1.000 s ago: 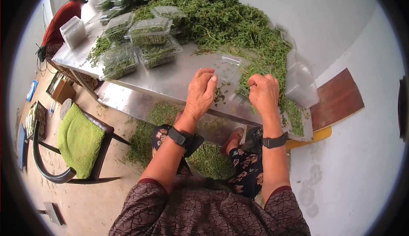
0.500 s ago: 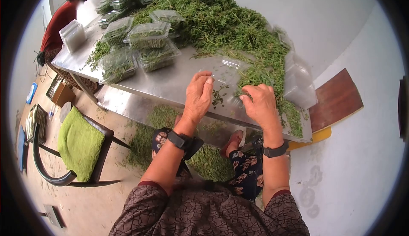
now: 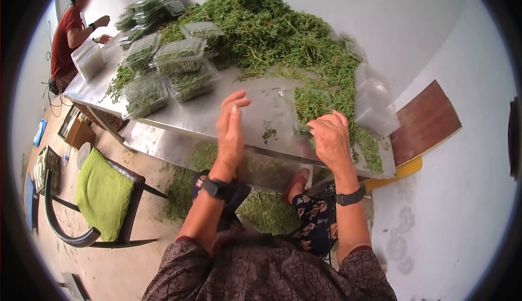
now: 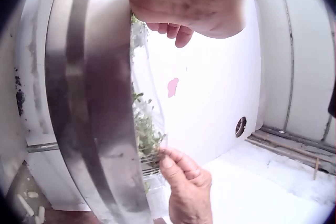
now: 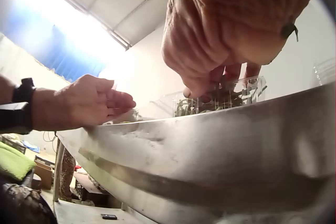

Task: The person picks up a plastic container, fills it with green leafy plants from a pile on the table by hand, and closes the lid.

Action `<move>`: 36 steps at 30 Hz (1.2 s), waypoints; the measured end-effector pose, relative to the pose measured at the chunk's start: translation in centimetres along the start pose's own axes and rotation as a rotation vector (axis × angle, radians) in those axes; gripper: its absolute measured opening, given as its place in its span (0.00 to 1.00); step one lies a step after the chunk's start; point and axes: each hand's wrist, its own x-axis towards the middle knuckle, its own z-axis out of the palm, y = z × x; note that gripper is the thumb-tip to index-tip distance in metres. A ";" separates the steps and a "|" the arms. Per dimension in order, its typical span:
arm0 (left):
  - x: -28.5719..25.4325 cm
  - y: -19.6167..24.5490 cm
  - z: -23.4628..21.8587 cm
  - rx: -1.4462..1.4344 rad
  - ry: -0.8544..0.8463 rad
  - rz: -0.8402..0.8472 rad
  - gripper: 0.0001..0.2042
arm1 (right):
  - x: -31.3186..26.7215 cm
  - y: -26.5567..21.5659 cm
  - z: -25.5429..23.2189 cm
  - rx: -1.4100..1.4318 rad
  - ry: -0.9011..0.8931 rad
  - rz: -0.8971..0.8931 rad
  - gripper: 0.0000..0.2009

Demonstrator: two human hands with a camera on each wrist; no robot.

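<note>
A clear plastic box (image 3: 312,108) filled with green leafy stems stands near the front edge of the steel table (image 3: 234,121), its transparent lid (image 3: 281,108) folded out to the left. My right hand (image 3: 330,138) is at the box's near side, thumb and forefinger pinching its rim in the left wrist view. Fingers of that same hand (image 5: 231,35) come down over the greens (image 5: 194,106) in the right wrist view. Left of the lid, my left hand (image 3: 231,130) is raised with fingers extended and nothing held. Loose leaves (image 3: 269,133) lie between the hands.
A big heap of greens (image 3: 272,24) covers the table's back. Filled boxes (image 3: 179,56) are stacked left, and nested empty boxes (image 3: 375,102) stand right. A person (image 3: 68,45) is at the far left end. A chair with a green cover (image 3: 103,192) stands on the floor.
My left hand has moved left, its fingers straightening. The right hand has come down to the box's near side. The other person has straightened and raised their hands. The head view has shifted slightly.
</note>
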 end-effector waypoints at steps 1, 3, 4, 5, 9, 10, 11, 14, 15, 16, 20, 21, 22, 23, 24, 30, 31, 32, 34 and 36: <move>0.2 0.1 -0.8 -0.060 -0.017 -0.011 0.17 | -0.2 0.2 -0.2 0.002 -0.006 0.006 0.07; 0.3 0.6 -2.2 -0.113 -0.039 -0.038 0.16 | -0.6 0.7 -0.4 0.035 -0.014 0.019 0.08; 0.7 0.9 -2.8 -0.022 -0.082 -0.042 0.16 | -0.7 0.8 -0.5 0.067 -0.019 0.020 0.08; 1.0 1.0 -3.2 0.069 -0.124 -0.043 0.16 | -0.8 0.9 -0.6 0.069 -0.019 0.022 0.08; 1.7 0.0 -4.2 0.182 -0.294 0.048 0.10 | -0.7 1.5 -0.7 0.114 -0.041 0.022 0.10; 1.8 0.0 -4.2 0.182 -0.296 0.049 0.10 | -0.8 1.7 -0.7 0.133 -0.048 0.022 0.11; 1.9 0.0 -4.2 0.225 -0.326 0.074 0.09 | -0.8 1.9 -0.7 0.132 -0.046 0.022 0.11; 2.3 0.0 -4.4 0.263 -0.389 0.054 0.07 | -0.9 2.7 -0.8 0.162 -0.057 0.048 0.10; 2.4 0.0 -4.4 0.261 -0.423 0.007 0.07 | -1.1 3.0 -0.9 0.197 -0.074 0.077 0.11; 2.5 -0.2 -4.4 0.252 -0.425 0.017 0.07 | -1.1 3.3 -1.0 0.230 -0.090 0.106 0.11; 2.5 -0.7 -3.7 0.332 -0.393 0.119 0.06 | -0.8 3.5 -0.9 0.254 -0.101 0.078 0.12; 2.6 -0.6 -3.6 0.337 -0.356 0.160 0.06 | -0.7 3.6 -0.9 0.252 -0.100 0.078 0.12; 2.7 -0.5 -3.5 0.336 -0.355 0.163 0.06 | -0.6 3.6 -1.0 0.265 -0.122 0.074 0.13; 2.9 -0.5 -3.4 0.332 -0.320 0.186 0.06 | -0.5 3.7 -1.0 0.279 -0.145 0.067 0.13; 3.0 -0.5 -3.3 0.328 -0.285 0.209 0.05 | -0.4 3.9 -0.9 0.276 -0.144 0.064 0.13; 2.2 -1.0 -3.3 0.429 -0.376 0.096 0.06 | 0.5 4.0 -1.6 0.326 -0.180 0.074 0.15; 2.2 -0.8 -3.2 0.427 -0.374 0.098 0.06 | 0.8 3.9 -1.9 0.326 -0.174 0.099 0.16; 2.3 -0.6 -3.1 0.437 -0.377 0.086 0.06 | 1.1 3.9 -2.1 0.327 -0.168 0.124 0.17; 2.3 -0.4 -3.0 0.443 -0.378 0.072 0.07 | 1.8 4.3 -2.3 0.356 -0.137 0.154 0.16; 2.4 -0.4 -3.1 0.425 -0.392 0.065 0.09 | 2.6 4.7 -2.4 0.335 -0.073 0.157 0.14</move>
